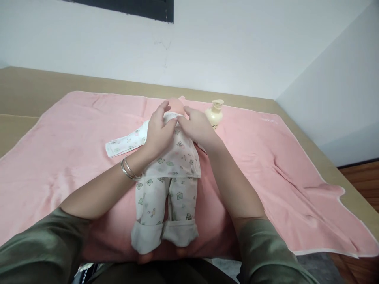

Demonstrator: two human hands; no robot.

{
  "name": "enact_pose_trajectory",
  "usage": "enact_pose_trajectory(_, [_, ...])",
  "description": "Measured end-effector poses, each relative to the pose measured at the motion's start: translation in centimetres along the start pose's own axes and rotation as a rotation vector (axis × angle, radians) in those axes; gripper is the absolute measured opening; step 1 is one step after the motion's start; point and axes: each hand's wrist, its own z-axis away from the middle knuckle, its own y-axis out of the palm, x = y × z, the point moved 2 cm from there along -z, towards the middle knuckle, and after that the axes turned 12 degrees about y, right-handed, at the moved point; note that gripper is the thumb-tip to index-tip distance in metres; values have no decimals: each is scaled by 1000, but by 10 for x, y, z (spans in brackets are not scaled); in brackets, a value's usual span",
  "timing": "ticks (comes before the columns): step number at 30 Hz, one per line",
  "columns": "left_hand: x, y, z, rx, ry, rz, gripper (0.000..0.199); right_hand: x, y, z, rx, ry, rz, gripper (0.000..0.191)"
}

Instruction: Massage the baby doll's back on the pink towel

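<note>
A baby doll (175,105) lies on its back on a pink blanket, its feet towards me and its head partly hidden behind my hands. It is dressed in a white long-sleeved top (179,159) with a small print and matching trousers (152,201) with turned-up cuffs. My left hand (160,128) curls over one shoulder, closed on the top near the collar. On the other shoulder my right hand (197,125) is closed on the fabric beside the neck, and the thumbs nearly meet. One sleeve (126,144) stretches out flat to the left; the other is mostly hidden.
A cream pump bottle (214,113) stands on the blanket (251,157) just right of the doll's head. The blanket has folds at the right and covers much of a wooden-toned tabletop (41,79). A white wall (222,51) rises behind it.
</note>
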Motion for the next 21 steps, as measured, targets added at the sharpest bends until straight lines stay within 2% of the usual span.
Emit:
enact_pose_trajectory(3, [-10, 18, -10, -1, -62, 206, 46, 1, -20, 2, -124, -44, -45, 28])
enact_pose_trajectory(6, [-17, 37, -24, 60, -191, 467, 34, -4, -43, -4, -285, -73, -9, 45])
enact_pose_trajectory(10, [-29, 59, -48, 167, -385, 783, 47, -25, -60, -26, -483, -124, 121, 58])
enact_pose_trajectory(13, [-39, 73, -68, 181, -471, 927, 56, -42, -54, -45, -489, -83, 253, 58])
enact_pose_trajectory(16, [-46, 85, -79, 162, -531, 990, 56, -48, -41, -52, -456, -51, 343, 55])
enact_pose_trajectory(19, [-49, 87, -76, 142, -600, 1014, 51, -43, -32, -47, -496, -29, 406, 52])
enact_pose_trajectory(21, [-50, 80, -67, 158, -667, 1024, 49, -39, -30, -41, -527, -19, 437, 51])
